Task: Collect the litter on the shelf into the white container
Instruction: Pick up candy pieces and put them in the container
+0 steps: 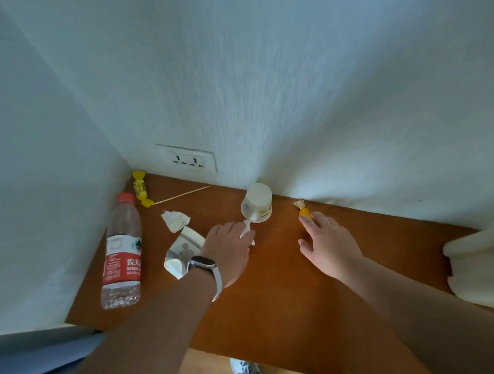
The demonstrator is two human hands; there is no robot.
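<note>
Currently both hands are hovering over the brown shelf (279, 289), close to the corner where the white walls meet. The left hand (229, 249), wearing a watch (205, 264) on its wrist, is facing palm down with its fingers bending onto a small white twisted scrap (246, 230). I cannot tell whether it is pinching the scrap or only touching it. The right hand (326, 241) is lying relaxed with fingers spread, holding nothing. Its index fingertip is touching an orange candy (304, 211) in a clear wrapper near the back wall.

The white container (258, 202) is sitting against the back wall, just beyond the two hands and between them. It is tipping over, its closed end pointing up toward the wall, and the scrap is lying just beside its lower rim.

More litter is lying to the left. A crushed paper cup (185, 250) is resting just beside the left wrist and is partly hidden by it. A crumpled tissue (175, 221) is lying just behind that. A thin wooden skewer (181, 195) and a yellow candy (141, 189) are sitting in the corner below a wall socket (187, 159). A clear water bottle (120, 250) with a red cap is occupying the shelf's left side along the side wall. A cream cloth (488, 266) is covering the shelf's right end, well apart from the hands.
</note>
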